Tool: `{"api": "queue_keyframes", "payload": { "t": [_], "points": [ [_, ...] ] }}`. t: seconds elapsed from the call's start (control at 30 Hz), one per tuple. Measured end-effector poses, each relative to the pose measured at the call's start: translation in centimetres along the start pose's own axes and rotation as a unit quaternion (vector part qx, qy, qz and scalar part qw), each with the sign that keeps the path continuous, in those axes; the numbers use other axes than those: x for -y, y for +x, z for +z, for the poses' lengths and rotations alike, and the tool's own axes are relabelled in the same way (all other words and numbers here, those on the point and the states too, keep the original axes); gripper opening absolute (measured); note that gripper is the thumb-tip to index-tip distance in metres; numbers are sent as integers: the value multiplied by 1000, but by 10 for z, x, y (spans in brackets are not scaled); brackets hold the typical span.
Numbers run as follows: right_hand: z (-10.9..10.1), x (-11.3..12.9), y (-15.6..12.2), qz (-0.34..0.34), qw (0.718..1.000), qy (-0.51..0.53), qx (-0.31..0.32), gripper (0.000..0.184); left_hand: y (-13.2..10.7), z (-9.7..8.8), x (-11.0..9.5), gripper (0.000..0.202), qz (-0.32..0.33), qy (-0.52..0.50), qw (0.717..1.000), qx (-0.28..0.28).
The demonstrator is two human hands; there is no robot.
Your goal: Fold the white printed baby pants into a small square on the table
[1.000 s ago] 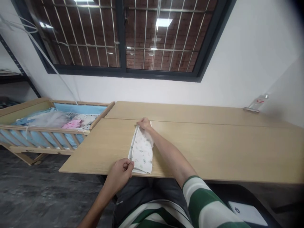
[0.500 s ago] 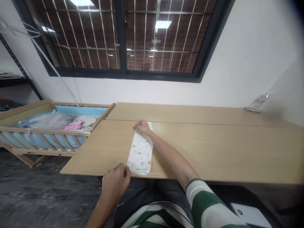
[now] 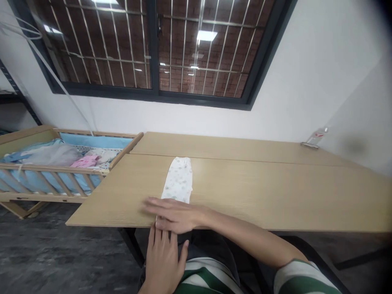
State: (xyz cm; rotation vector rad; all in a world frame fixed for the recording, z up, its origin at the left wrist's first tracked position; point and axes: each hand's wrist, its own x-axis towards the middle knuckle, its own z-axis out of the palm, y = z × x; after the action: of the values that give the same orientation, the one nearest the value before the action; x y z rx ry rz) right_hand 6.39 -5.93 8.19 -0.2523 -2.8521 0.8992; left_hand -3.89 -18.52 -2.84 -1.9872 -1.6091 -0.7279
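A narrow folded white cloth with small printed figures (image 3: 179, 179) lies lengthwise on the wooden table (image 3: 260, 183), running from the middle seam toward the near edge. My right hand (image 3: 174, 213) lies flat, fingers stretched out to the left, over the cloth's near end at the table edge. My left hand (image 3: 162, 257) is below the table edge, just under the right hand, its fingers straight and pointing up. Neither hand grips anything.
A wooden baby cot (image 3: 61, 167) with blue lining and pink and white clothes stands against the table's left end. A small clear object (image 3: 315, 138) sits at the far right of the table by the wall. A barred window is above.
My right hand let go of the cloth's far end and came back to its near end, now lying flat. My left hand released the near corner and dropped below the table edge.
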Motion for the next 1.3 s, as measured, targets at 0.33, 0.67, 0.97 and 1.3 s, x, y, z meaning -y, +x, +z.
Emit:
{"api": "queue_keyframes", "payload": {
  "t": [0.33, 0.67, 0.97, 1.3],
  "points": [
    [11, -44, 4, 69, 996, -47, 43, 58, -4, 0, 4, 48, -20, -32, 998, 43],
    [-27, -133, 23, 167, 976, -142, -12, 65, 2, 5, 0, 47, -44, -19, 998, 36],
    [-65, -202, 31, 289, 936, -191, -69, 66, 6, 2, 2, 39, -48, -15, 998, 46],
    [-70, -225, 29, 333, 907, -203, -160, 64, 5, 1, -1, 38, -48, -19, 997, 53]
  ]
}}
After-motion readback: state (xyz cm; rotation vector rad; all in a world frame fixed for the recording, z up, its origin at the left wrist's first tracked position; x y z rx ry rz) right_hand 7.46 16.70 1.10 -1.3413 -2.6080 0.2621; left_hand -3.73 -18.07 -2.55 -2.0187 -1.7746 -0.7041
